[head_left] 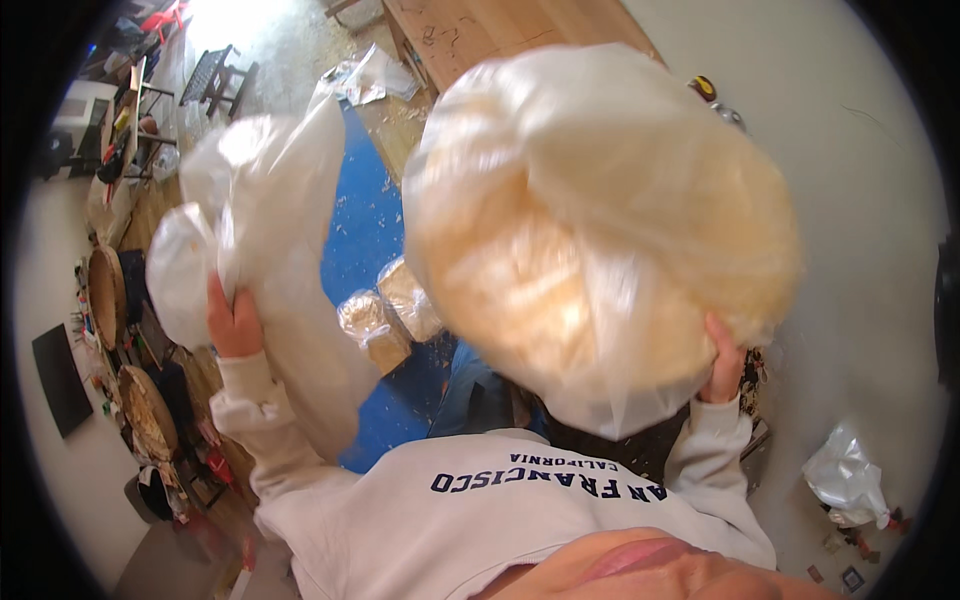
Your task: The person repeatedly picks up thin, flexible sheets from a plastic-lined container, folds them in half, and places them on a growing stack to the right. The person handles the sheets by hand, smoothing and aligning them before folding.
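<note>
My right hand [725, 360] grips the lower right edge of a large, round, pale-yellow bundle [545, 300] in clear plastic. The bundle is held up and fills much of the view. What it is made of cannot be told through the film, and most of the fingers are behind it. On the other side, my left hand [235, 318] is closed on a big translucent plastic bag [280, 220], which hangs loose and bulges around the fingers. Between the two, lower down, two small yellowish film-wrapped packages [375, 333] rest on a blue surface [360, 200].
Round trays or baskets [150, 410] line the left side. A dark stool [215, 80] stands at the far left. Beyond the bundle is a wooden tabletop [500, 30], with crumpled plastic [370, 75] beside it. Another clear bag [845, 475] lies at the lower right.
</note>
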A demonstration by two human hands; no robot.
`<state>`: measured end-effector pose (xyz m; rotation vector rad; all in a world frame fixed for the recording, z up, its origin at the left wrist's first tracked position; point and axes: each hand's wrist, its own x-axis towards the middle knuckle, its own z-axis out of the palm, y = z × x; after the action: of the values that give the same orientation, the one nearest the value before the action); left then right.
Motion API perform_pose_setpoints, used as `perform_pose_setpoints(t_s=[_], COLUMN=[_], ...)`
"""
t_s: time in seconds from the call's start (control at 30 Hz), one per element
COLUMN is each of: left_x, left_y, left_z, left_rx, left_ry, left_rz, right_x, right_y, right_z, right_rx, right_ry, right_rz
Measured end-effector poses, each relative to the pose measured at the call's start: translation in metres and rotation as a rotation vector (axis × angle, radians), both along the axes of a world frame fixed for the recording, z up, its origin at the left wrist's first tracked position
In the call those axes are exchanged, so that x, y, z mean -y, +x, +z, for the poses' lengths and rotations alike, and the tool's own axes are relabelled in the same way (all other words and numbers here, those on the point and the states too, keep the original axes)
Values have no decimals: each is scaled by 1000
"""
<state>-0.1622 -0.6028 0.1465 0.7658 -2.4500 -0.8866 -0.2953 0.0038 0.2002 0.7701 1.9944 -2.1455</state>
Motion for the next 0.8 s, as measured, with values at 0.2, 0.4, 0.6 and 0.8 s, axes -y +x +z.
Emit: perform_pose_setpoints(t_s=[0.2, 0.4, 0.6, 0.8], left_x=[-45, -81, -140, -253], left_y=[-195, -256, -92, -19], left_z=[80, -2, -198, -180], left_rx=[-235, -359, 567, 381], left_ry=[-392, -571, 772, 1630], left_rz=[-521, -524, 291, 91], right_x=[-56, -86, -52, 28], right_y=[61, 57, 45, 44], right_z=[-31, -79, -45, 23], right_rx=[-67, -10, -249, -688], right_ry=[110, 204, 177, 498], right_rz=[38, 110, 314, 344])
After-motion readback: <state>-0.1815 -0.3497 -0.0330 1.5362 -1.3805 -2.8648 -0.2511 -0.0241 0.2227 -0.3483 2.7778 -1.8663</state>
